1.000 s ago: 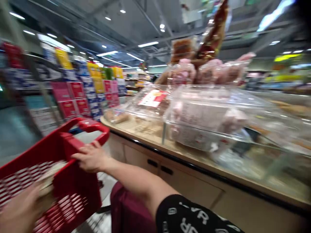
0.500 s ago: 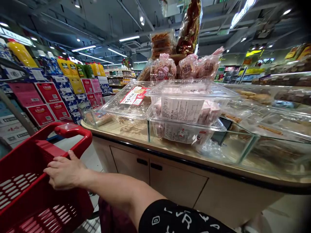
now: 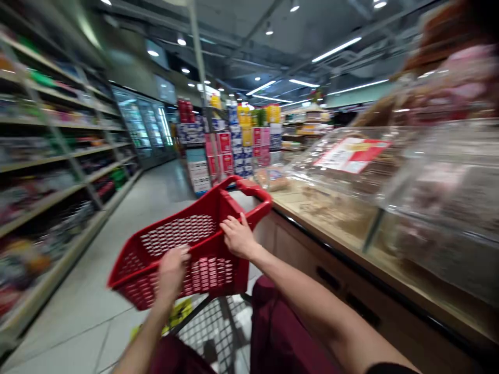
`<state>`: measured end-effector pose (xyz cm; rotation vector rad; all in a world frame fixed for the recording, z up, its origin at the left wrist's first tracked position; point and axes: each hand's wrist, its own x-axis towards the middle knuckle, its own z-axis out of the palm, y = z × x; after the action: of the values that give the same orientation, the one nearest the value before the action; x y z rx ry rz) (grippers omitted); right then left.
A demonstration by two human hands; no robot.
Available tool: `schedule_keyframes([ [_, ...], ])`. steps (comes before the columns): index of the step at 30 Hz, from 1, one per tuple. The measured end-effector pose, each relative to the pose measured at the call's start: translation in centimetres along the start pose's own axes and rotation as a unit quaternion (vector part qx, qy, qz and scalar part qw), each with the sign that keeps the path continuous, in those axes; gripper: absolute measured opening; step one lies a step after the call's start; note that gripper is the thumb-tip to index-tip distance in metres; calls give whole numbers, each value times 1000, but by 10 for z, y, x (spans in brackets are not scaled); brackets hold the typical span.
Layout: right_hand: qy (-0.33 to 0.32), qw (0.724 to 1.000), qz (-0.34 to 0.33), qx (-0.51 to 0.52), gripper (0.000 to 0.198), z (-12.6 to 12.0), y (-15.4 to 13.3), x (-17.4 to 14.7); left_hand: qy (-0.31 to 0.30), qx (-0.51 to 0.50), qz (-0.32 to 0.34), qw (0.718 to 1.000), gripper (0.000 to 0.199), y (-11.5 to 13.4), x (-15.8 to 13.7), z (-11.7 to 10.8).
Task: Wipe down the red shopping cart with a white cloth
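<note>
A red plastic shopping cart (image 3: 132, 270) with perforated basket walls stands in front of me, turned sideways. My left hand (image 3: 171, 270) is closed over the rim of its near side, slightly blurred. Farther right, near the cart's handle (image 3: 261, 208), the fingers of my right hand (image 3: 237, 236) lie over the same rim and grip it. Below the basket, a metal grid rack (image 3: 206, 327) and something yellow (image 3: 181, 314) show between my arms.
A glass-edged counter (image 3: 312, 221) with clear packs of baked goods runs along my right, close to the cart. Stocked shelves (image 3: 58, 135) line the left. Stacked drink cartons (image 3: 224, 150) stand ahead, beside a tiled aisle (image 3: 159, 182) leading to glass-door fridges (image 3: 144, 122).
The view has swung left, so the counter's packs sit farther right and the aisle and left shelves appear. My left hand has come into view on the cart; my right hand stays on its rim.
</note>
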<state>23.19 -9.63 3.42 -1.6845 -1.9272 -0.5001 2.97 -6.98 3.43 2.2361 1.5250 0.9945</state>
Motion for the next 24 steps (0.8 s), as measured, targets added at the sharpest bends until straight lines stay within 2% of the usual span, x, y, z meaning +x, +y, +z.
schedule_keyframes([
  [1,-2,1000,-10,3,34,8,-3,-1,15,8,16,1000,27,-11,3,10],
  [3,-5,999,-37,2,36,18,-6,-4,50,22,92,994,25,-48,10,24],
  [6,16,998,-64,0,38,25,-2,-14,126,52,157,978,29,-118,4,17],
  [8,43,998,-53,6,36,27,1,-20,174,59,119,976,30,-147,-7,8],
  [9,52,998,-46,11,35,28,2,-23,185,52,103,976,31,-149,-11,7],
  [10,56,997,-42,18,34,29,2,-25,189,37,95,977,32,-144,-15,9],
  [11,55,997,-41,28,33,29,2,-26,165,8,101,981,32,-133,-16,15],
  [13,43,996,-47,59,34,28,0,-28,124,-19,128,984,31,-97,-15,30],
  [14,39,995,-46,82,35,27,-1,-29,90,-77,129,985,32,-77,-12,38],
  [16,38,986,-29,158,42,23,-8,-29,53,-168,101,979,36,-42,-7,46],
  [18,44,964,9,263,53,22,-20,-29,12,-253,74,965,39,-18,-4,47],
  [21,72,921,74,375,46,25,-44,-29,-31,-375,35,926,43,-2,-2,42],
  [22,81,914,87,388,41,27,-52,-29,-41,-410,16,911,44,-1,-2,40],
  [24,85,911,94,392,38,31,-67,-30,-59,-433,-19,899,43,0,-1,37],
])
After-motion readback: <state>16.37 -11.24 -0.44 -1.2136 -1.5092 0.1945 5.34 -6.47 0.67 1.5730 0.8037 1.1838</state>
